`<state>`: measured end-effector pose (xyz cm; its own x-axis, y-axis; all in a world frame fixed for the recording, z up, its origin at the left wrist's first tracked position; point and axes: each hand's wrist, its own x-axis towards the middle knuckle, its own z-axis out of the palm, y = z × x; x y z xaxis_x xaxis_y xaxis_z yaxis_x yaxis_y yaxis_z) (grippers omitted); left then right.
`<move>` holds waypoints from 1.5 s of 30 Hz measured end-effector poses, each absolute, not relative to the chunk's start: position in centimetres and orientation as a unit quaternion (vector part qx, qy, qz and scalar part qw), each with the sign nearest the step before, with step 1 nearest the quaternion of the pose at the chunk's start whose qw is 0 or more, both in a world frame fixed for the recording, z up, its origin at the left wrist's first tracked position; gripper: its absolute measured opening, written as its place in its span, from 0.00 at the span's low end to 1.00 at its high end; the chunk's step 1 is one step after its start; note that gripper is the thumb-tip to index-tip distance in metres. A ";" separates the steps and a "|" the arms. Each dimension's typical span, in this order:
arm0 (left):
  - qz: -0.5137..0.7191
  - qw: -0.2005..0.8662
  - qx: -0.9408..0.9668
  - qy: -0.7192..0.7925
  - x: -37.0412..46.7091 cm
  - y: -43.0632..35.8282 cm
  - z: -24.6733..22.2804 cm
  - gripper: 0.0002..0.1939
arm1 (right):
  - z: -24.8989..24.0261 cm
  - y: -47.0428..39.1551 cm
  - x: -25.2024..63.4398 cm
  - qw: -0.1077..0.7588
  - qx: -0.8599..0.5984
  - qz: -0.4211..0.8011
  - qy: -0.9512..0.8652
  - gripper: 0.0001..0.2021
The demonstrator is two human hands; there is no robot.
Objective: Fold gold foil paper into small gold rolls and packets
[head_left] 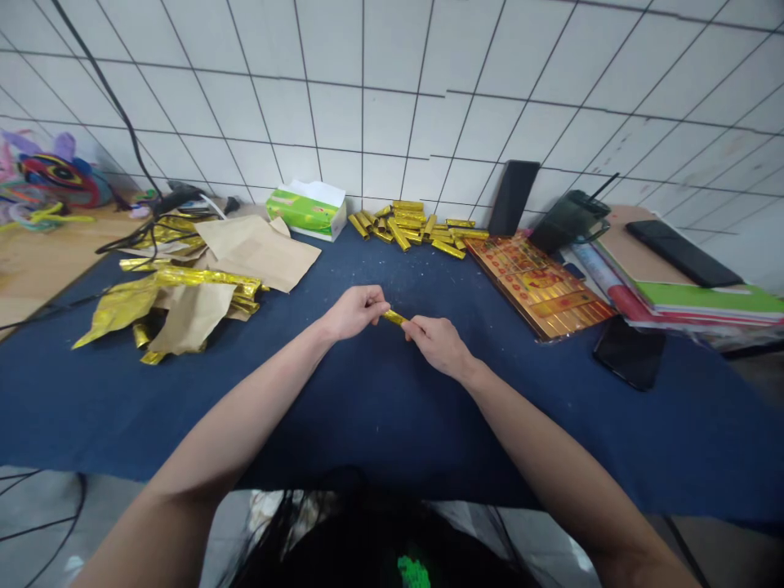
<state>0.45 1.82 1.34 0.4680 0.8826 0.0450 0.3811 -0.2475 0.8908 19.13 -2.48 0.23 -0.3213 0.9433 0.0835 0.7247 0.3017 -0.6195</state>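
Between my two hands is a small gold foil roll (pixel 394 317), held by its ends above the blue cloth (pixel 392 408). My left hand (pixel 358 312) pinches its left end, and my right hand (pixel 436 341) grips the right end with fingers curled. Both ends of the roll are hidden by my fingers. Behind my hands, a pile of similar gold rolls (pixel 407 222) lies near the wall. To the left, crumpled gold foil sheets (pixel 126 310) lie mixed with pieces of brown paper (pixel 257 249).
A green tissue pack (pixel 306 210) stands near the wall. On the right are an orange-gold printed packet (pixel 539 286), a dark mug (pixel 569 220), a stack of books (pixel 704 298), a black phone (pixel 630 351) and an upright black object (pixel 513 198). Black cables (pixel 138 233) cross the left side.
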 end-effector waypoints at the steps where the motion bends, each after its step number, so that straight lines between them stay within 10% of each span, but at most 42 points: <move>1: 0.293 0.440 0.732 0.430 0.3 1.9 1.3 0.09 | 0.2 -2.5 19.2 0.223 -0.540 0.230 -0.779 0.18; 10: 0.314 0.567 0.631 0.426 0.2 2.0 1.1 0.10 | -0.9 -2.7 19.3 0.228 -0.525 0.009 -0.820 0.19; 21: 0.329 0.506 0.685 0.408 1.9 0.9 1.0 0.04 | -0.5 -2.4 18.9 0.276 -0.501 0.397 -0.718 0.17; 45: 0.341 0.517 0.647 0.445 0.6 2.0 0.7 0.09 | -0.3 -2.3 19.2 0.275 -0.523 0.320 -0.740 0.19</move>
<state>0.63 2.03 0.74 0.3705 0.9286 -0.0194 0.2232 -0.0687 0.9724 19.17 -2.34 -0.34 -0.3011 0.9509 0.0716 0.5990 0.2471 -0.7617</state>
